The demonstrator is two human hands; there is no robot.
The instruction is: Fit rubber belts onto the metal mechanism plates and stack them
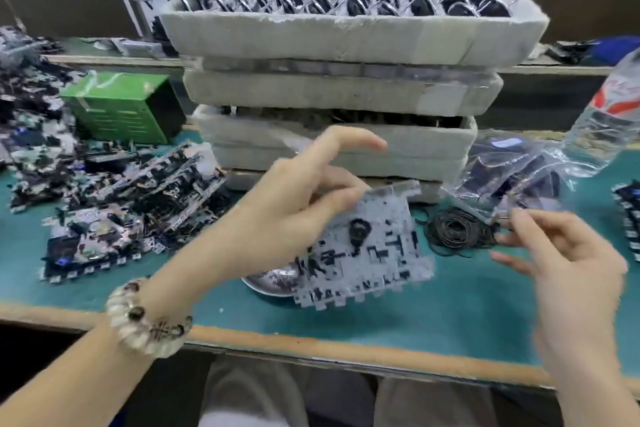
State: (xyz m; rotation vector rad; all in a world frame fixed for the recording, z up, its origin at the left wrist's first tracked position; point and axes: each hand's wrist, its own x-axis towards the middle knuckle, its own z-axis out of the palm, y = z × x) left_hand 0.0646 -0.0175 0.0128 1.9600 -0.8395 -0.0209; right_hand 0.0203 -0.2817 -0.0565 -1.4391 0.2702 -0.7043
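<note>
My left hand (298,204) grips a silvery metal mechanism plate (374,246) by its upper left edge and holds it tilted above the green table; the index finger sticks out. A black wheel sits near the plate's middle. My right hand (568,260) hovers to the right of the plate, fingers loosely spread and blurred, just beside a heap of thin black rubber belts (457,229). I cannot tell whether its fingertips pinch a belt. A pile of more plates (114,204) lies at the left.
Stacked grey foam trays (346,38) stand at the back centre, the top one full of black parts. A green box (128,111) is behind the pile. A small metal dish (270,282) lies under the held plate. Plastic bags (519,173) and a bottle (609,114) are at right.
</note>
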